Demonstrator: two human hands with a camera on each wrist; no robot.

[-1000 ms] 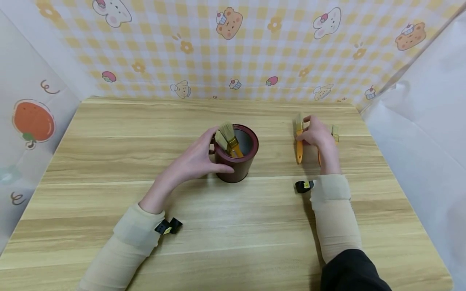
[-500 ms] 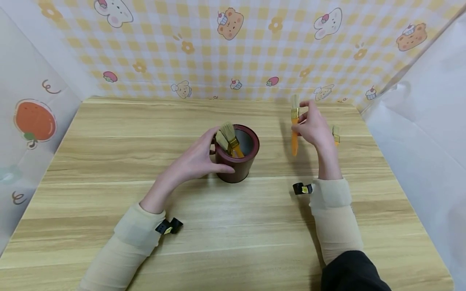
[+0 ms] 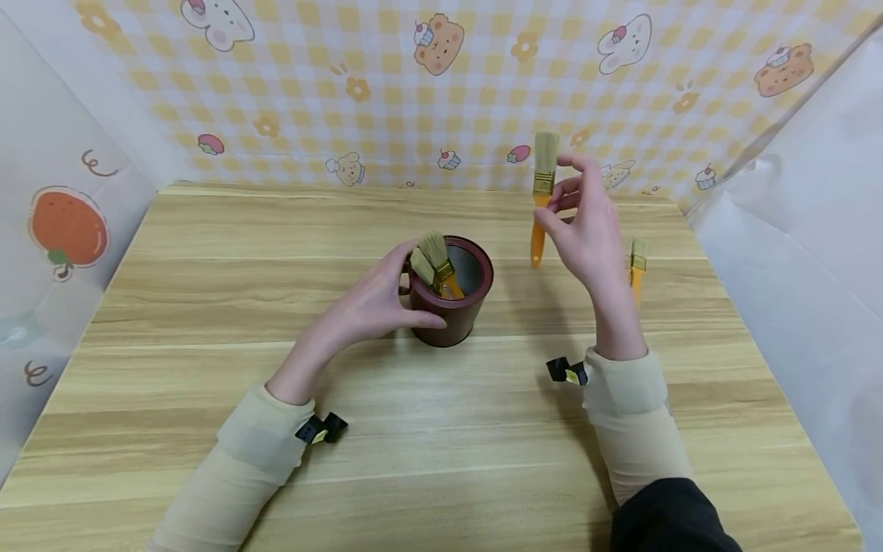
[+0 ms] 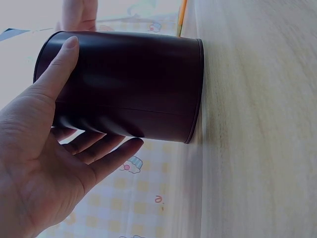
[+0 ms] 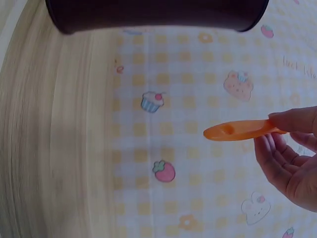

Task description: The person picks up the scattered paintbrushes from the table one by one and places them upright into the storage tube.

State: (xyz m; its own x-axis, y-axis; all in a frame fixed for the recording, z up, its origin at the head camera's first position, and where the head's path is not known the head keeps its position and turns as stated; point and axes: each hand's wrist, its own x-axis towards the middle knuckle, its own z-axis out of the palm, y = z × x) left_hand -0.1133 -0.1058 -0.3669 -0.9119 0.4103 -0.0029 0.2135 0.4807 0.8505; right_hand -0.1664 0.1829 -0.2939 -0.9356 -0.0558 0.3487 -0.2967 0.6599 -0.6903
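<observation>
- Head view has one paintbrush (image 3: 543, 182) up in the air, off to the right of the can and a bit beyond it, bristles up, orange handle down, tilted slightly.
- Right hand (image 3: 588, 230) has that brush pinched between thumb and fingers; right wrist view shows the thumb on the handle too.
- Can itself (image 3: 461, 318) is dark reddish-brown and stands upright.
- Left hand (image 3: 369, 303) is wrapped round the can's left side, thumb across the front, fingers round the far side.
- Two more brushes (image 3: 436, 257) sit inside the can, bristles poking over the rim, leaning left.
- Well right of the can, another brush (image 3: 638, 261) lies on the table, partly hidden by the right wrist.
- Wood-grain table (image 3: 441, 452) under the can, yellow checked backdrop (image 3: 386, 46) behind it.
</observation>
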